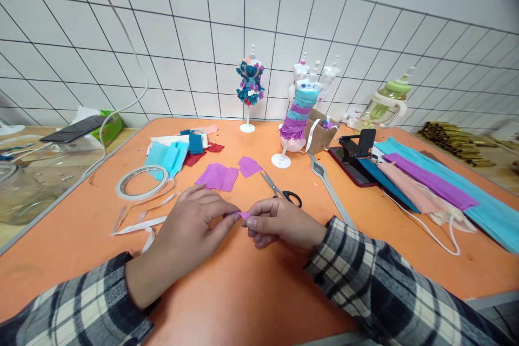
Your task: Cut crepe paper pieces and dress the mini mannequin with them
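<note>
Both hands meet low over the orange bench [227, 297], near its front, fingertips nearly touching. Between them is a small purple scrap [244, 215]: the left hand [194, 224] has one end pinched between thumb and finger, the right hand [278, 221] grips the other end the same way, its remaining fingers curled under. Plaid sleeves cover both forearms.

Just beyond the fingers lie two more purple pieces, a wide one [218, 177] and a smaller one [250, 166] near it. The scissors [278, 191] lie just past the right hand, blades parted a little and pointing away from it.

Over on the left I see a roll of tape [121, 186] overlapping some light blue sheets [174, 155], with loose strips [138, 226] trailing toward the left wrist. Red scraps [194, 159] and a dark teal piece [196, 144] sit behind.

At the back stand two dressed forms, one in teal ruffles [250, 84] and one in blue and purple bands [300, 113], with bare white forms [330, 74] behind the latter. A brown box [323, 132] is beside it. To the right rest a phone [352, 167], a dark stand [363, 142] and long coloured sheets [458, 194].
</note>
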`<state>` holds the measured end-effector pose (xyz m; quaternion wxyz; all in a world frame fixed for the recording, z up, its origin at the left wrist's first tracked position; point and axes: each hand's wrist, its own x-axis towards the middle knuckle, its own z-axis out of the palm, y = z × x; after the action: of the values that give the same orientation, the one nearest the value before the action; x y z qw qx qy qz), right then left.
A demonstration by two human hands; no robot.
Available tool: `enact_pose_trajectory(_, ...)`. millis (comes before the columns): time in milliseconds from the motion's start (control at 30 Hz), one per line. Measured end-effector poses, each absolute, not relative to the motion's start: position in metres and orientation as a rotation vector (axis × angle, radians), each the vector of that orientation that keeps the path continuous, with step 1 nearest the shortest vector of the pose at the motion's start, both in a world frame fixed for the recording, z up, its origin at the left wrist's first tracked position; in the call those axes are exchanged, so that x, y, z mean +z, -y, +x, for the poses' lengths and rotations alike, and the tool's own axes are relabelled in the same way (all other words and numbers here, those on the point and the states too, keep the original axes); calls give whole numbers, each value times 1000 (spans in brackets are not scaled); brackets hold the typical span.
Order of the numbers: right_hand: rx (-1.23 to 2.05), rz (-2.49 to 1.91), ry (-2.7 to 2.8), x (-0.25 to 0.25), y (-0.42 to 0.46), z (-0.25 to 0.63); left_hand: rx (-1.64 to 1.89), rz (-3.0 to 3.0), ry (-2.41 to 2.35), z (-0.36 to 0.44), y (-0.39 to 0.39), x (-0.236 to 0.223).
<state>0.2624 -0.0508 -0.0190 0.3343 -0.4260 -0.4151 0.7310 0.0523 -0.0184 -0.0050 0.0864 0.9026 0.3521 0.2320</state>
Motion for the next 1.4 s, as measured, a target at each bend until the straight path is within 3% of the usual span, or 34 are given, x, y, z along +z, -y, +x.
enact_pose_trajectory(233,1692,-1038,1111,-25,50,264,657,2163,-1106,58,17,-15)
enact_pose_trajectory(700,1357,-1060,1295,-20,57,251,803,1891,-1077,66,27,-13)
enact_pose_trajectory(900,1432,-1009,1264,-23,56,253,874,1848,-1081,66,28,-15)
enact_pose_trajectory(1133,1734,-907,1216,-21,57,254,840,1838,-1082,68,28,-9)
enact_pose_trajectory(1400,1537,-958,1347,-25,55,256,739,1977,-973,68,31,-8)
